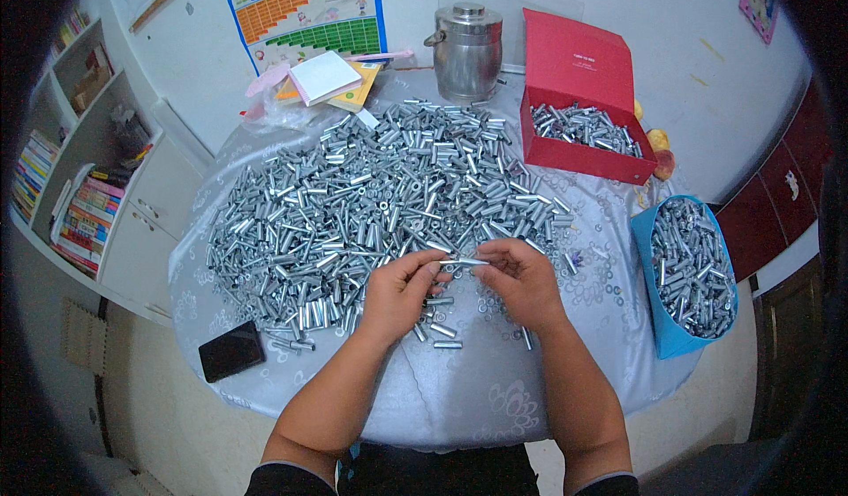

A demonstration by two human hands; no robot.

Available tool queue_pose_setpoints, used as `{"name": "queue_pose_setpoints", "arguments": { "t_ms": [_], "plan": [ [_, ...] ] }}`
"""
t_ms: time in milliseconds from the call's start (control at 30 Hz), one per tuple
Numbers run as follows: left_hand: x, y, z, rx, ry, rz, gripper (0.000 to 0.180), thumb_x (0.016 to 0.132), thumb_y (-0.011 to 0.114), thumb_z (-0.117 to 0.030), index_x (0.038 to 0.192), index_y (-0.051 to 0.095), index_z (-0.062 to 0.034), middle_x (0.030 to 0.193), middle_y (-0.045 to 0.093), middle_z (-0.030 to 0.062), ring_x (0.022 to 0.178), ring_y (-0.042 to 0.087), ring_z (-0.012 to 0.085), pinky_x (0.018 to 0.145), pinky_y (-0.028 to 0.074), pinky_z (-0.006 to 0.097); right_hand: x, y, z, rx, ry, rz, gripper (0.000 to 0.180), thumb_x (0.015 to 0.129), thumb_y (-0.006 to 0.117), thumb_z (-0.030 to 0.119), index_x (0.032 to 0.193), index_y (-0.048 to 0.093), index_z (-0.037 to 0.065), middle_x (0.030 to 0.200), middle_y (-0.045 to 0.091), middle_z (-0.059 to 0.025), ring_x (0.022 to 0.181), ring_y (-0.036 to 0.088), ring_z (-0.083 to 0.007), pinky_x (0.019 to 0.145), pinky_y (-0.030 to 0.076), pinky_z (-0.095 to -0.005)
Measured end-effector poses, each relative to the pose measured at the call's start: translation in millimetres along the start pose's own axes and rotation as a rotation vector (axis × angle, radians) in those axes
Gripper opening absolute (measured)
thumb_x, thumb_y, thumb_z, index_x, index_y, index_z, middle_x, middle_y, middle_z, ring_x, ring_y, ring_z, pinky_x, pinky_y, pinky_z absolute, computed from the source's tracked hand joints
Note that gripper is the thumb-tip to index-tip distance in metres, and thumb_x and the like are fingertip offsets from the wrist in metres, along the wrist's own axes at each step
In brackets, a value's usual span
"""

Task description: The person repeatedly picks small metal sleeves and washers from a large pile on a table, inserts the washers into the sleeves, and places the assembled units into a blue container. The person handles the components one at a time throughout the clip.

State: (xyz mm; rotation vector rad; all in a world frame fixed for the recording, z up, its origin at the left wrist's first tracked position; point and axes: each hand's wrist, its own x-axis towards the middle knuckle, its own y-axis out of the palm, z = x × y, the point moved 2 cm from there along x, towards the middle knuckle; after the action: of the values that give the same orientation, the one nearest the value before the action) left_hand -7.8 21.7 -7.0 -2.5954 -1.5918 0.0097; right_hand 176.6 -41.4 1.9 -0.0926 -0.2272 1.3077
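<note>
My left hand (402,288) and my right hand (523,280) meet over the near middle of a round table (459,399) with a pale patterned cloth. Between their fingertips they hold one small silver metal tube (465,262), lying level. A big heap of the same silver tubes (371,196) spreads across the table just beyond and to the left of my hands. A few loose tubes (442,330) lie under my hands.
A red box (579,156) with tubes stands at the back right. A blue bin (676,341) full of tubes sits at the table's right edge. A black phone (231,351) lies near left. A steel pot (466,50), papers (325,76), shelves (79,187).
</note>
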Motion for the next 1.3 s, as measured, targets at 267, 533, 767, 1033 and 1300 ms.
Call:
{"name": "queue_pose_setpoints", "arguments": {
  "t_ms": [267,533,767,1033,1300],
  "plan": [
    [-1,6,2,-0.182,-0.043,0.050,0.028,0.097,0.051,-0.009,0.121,0.057,0.0042,0.107,0.066,0.0130,0.093,0.067,0.0174,0.073,0.056,0.027,-2,5,4,-0.111,-0.057,0.043,0.020,0.084,0.067,0.008,0.103,0.068,0.003,0.084,0.067,-0.0077,0.069,0.062,-0.0129,0.063,0.049,-0.0266],
    [-3,9,0,-0.263,-0.019,0.068,0.030,0.096,0.054,-0.009,0.123,0.056,0.0039,0.105,0.066,0.0130,0.092,0.067,0.0174,0.074,0.056,0.027,-3,6,8,-0.178,-0.214,0.003,0.023,0.083,0.066,0.002,0.106,0.068,0.002,0.080,0.064,-0.0070,0.065,0.058,-0.0110,0.059,0.047,-0.0240],
    [0,6,-1,-0.279,-0.064,0.057,0.024,0.090,0.061,-0.005,0.113,0.060,0.0048,0.089,0.068,0.0108,0.076,0.067,0.0142,0.069,0.057,0.026,-4,7,8,-0.132,-0.003,0.022,0.015,0.085,0.068,0.012,0.097,0.069,0.002,0.079,0.067,-0.0086,0.067,0.062,-0.0155,0.061,0.049,-0.0287],
    [3,-2,-9,-0.340,-0.121,-0.116,0.019,0.089,0.062,-0.008,0.103,0.064,0.0050,0.085,0.069,0.0122,0.067,0.066,0.0163,0.060,0.055,0.027,2,0,6,-0.182,-0.042,-0.107,0.013,0.085,0.067,0.015,0.087,0.068,0.003,0.076,0.064,-0.0097,0.065,0.060,-0.0190,0.060,0.047,-0.0306],
    [6,-11,-6,-0.344,-0.064,-0.251,0.019,0.089,0.063,-0.009,0.103,0.064,0.0043,0.083,0.068,0.0120,0.064,0.066,0.0154,0.057,0.055,0.026,5,-7,1,-0.692,-0.185,0.037,0.012,0.081,0.066,0.015,0.088,0.070,0.006,0.086,0.062,-0.0120,0.086,0.060,-0.0296,0.077,0.048,-0.0395]
  ]
}}
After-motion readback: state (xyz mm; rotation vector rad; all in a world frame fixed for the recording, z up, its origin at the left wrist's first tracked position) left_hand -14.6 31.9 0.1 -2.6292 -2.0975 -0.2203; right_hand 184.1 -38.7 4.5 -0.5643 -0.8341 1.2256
